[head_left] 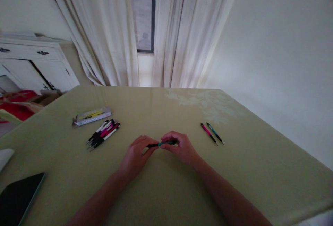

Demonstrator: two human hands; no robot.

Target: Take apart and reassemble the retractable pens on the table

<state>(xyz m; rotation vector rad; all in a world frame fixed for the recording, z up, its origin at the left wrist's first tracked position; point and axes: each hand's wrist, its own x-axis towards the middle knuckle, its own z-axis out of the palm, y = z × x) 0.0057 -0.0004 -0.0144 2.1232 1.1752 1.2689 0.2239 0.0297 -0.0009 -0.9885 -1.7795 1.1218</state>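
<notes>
Where the left hand (137, 153) and right hand (183, 146) both grip: a teal-and-black pen (159, 144), held crosswise at the middle of the worktop (161, 191); whether it touches the surface, I cannot tell.
Left fingers: pinched with the thumb on the pen's black end.
Right fingers: clamped with the thumb on its teal part, near the left fingertips.
Loose pair, to the right: a pink-and-black pen (208, 133) and a second teal pen (214, 133), side by side but apart, slanted alike, tips nearer the person.
Pile, to the left: a heap of pens (104, 134) in white, pink, purple and black.
Box: just beyond the heap, a pale carton (92, 116) with lettering and yellow showing.
Near left corner: a dark flat slab (20, 198).
Background: pale curtains (109, 28) beside a narrow window (142, 14); a white cabinet (33, 59) at left.
</notes>
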